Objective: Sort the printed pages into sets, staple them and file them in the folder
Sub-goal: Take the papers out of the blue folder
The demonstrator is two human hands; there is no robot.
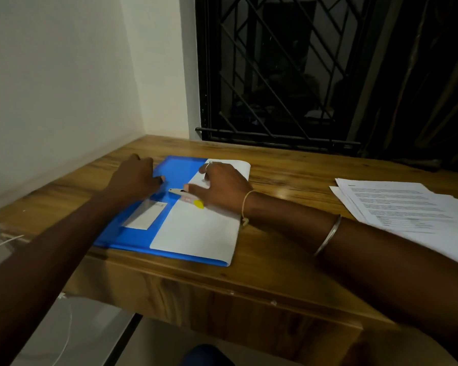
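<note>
A blue folder point(140, 239) lies on the wooden desk point(288, 260) with a set of white pages point(196, 233) on its right half. My left hand point(135, 178) rests on the folder's far left part with its fingers curled under, and I see nothing in it. My right hand point(222, 186) lies spread on the upper part of the white pages. A small white and yellow stapler point(187, 198) lies on the folder just below my right thumb, partly hidden by the hand. More printed pages point(407, 207) lie loosely stacked at the desk's right.
A white label point(143, 216) sits in a pocket on the folder's cover. The desk stands in a corner, with a wall to the left and a barred window point(288, 75) behind. A white cable point(3, 244) hangs off the left edge.
</note>
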